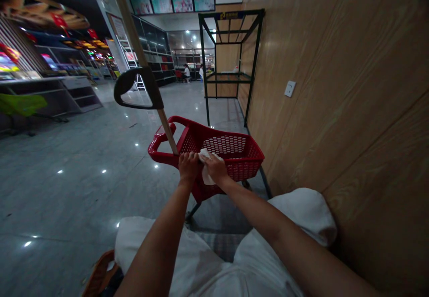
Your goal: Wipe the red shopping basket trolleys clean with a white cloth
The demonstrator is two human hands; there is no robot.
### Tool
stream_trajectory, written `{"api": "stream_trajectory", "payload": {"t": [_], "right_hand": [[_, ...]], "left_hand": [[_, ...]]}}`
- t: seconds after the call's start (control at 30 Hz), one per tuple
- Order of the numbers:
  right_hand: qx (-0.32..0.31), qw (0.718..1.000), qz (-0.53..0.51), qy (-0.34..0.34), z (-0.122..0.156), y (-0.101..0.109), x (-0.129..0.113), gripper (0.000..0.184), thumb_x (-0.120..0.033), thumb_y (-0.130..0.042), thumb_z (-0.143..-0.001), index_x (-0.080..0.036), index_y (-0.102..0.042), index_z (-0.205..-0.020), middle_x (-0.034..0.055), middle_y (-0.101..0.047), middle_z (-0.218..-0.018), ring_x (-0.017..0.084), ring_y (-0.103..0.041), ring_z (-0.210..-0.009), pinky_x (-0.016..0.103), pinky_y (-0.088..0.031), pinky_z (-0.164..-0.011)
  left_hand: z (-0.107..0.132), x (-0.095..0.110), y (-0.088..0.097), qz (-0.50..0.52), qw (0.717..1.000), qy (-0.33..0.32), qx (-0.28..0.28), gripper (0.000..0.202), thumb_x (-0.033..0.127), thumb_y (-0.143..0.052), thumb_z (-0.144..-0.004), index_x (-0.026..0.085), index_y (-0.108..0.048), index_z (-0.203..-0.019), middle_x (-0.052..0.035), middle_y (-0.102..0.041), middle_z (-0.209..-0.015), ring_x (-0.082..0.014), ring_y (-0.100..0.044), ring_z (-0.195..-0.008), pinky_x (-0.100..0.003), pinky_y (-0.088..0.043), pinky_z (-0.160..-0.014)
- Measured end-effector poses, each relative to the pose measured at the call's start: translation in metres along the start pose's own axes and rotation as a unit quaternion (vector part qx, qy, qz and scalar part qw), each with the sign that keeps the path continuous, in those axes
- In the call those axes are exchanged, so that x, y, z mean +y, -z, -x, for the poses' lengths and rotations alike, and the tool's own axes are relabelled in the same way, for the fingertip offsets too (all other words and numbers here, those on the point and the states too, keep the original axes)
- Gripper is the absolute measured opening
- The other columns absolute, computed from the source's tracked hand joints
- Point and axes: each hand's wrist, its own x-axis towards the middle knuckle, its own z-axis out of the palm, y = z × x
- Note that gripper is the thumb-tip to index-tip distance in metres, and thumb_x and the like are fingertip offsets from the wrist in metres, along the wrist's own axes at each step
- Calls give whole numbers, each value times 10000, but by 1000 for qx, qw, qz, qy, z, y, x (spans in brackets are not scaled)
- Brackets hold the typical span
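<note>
Polished grey floor tiles (67,189) stretch past lit shop displays (20,60) on our left, while a wood-veneer wall (351,86) with a white wall socket (290,88) stands on our right, beside a dark green shelf frame (231,64). Far off, a person (186,72) stands near more shelving. Ahead of us on the tiles, close to the foot of the wall, sits a red plastic wheeled shopping basket (177,120). Our left hand (188,167) is closed around a wooden pole (147,78) at the basket's near edge; a black curved grip (137,89) sits higher up the pole. Our right hand (216,168) is curled narrowly over a white cloth (206,168) on that same edge. We judge the leaning pole the main risk: a slackened hold could let it topple. Pressure on the edge could also roll the basket, and the cloth could slip if our fingers loosen.
</note>
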Motion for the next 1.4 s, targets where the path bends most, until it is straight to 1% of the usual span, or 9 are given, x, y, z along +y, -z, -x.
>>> {"api": "stream_trajectory", "payload": {"t": [0.23, 0.33, 0.47, 0.7, 0.8, 0.93, 1.23, 1.33, 1.4], "right_hand": [[-30, 992, 95, -74, 53, 48, 133, 444, -105, -397, -865, -267, -577, -1237, 43, -539, -1316, 188, -498, -1164, 323, -378, -986], [-32, 986, 113, -119, 67, 63, 166, 456, -103, -379, -863, -264, -571, -1244, 44, -538, -1315, 184, -527, -1127, 310, -414, -935], [13, 979, 115, -166, 62, 57, 147, 390, -141, -380, -885, -216, -613, -1188, 74, -574, -1262, 195, -530, -1112, 340, -387, -964], [19, 997, 11, -69, 10, 4, 5, 382, -181, -407, -905, -254, -565, -1245, 47, -555, -1289, 172, -485, -1155, 311, -338, -1020], [22, 998, -11, -61, -3, -3, -24, 418, -167, -394, -903, -257, -528, -1288, 51, -559, -1277, 184, -498, -1125, 307, -373, -989], [-1, 1000, 6, -29, 10, 7, 4, 417, -178, -408, -904, -304, -533, -1281, 31, -542, -1300, 185, -498, -1124, 319, -369, -993], [8, 980, 84, -178, 80, 70, 164, 438, -91, -408, -847, -247, -606, -1205, 48, -569, -1274, 177, -544, -1077, 286, -419, -921], [18, 967, 89, -236, 79, 76, 170, 407, -111, -388, -864, -215, -626, -1178, 65, -601, -1224, 181, -565, -1037, 290, -427, -901], [16, 971, 73, -225, 68, 67, 148, 396, -101, -383, -863, -189, -644, -1148, 75, -604, -1219, 185, -553, -1060, 301, -409, -929]], "left_hand": [[0, -1, -6, 27, 1000, -7, -1, 332, 504, -516, -831, 195, -628, -880, -116, -642, -926, -283, -525, -920, -435, -337, -903], [0, 0, -9, 30, 999, -3, 12, 332, 509, -523, -827, 199, -630, -876, -116, -644, -920, -281, -526, -920, -437, -335, -912], [0, 0, -9, 52, 998, 4, 20, 325, 505, -532, -820, 198, -631, -864, -119, -639, -918, -285, -525, -921, -441, -330, -922], [0, 1, -3, 12, 1000, -3, 13, 204, 388, -512, -853, 212, -610, -819, -93, -628, -857, -261, -522, -874, -418, -341, -885], [0, 0, -2, -1, 1000, -4, 11, 137, 260, -488, -854, 217, -613, -817, -81, -626, -825, -258, -527, -865, -413, -337, -876], [0, -1, -2, -11, 1000, -23, 11, 160, 308, -485, -860, 213, -610, -829, -89, -632, -849, -265, -530, -872, -418, -337, -877], [1, 0, -2, 46, 999, -9, 12, 300, 492, -507, -833, 212, -613, -861, -106, -630, -903, -285, -524, -912, -437, -331, -903], [0, 2, 0, 71, 997, 5, 4, 276, 469, -509, -837, 214, -613, -846, -108, -627, -920, -290, -517, -934, -447, -320, -922], [-1, 2, 1, 74, 997, 8, -1, 263, 457, -507, -840, 215, -611, -828, -109, -626, -908, -293, -514, -935, -451, -319, -922]]}}
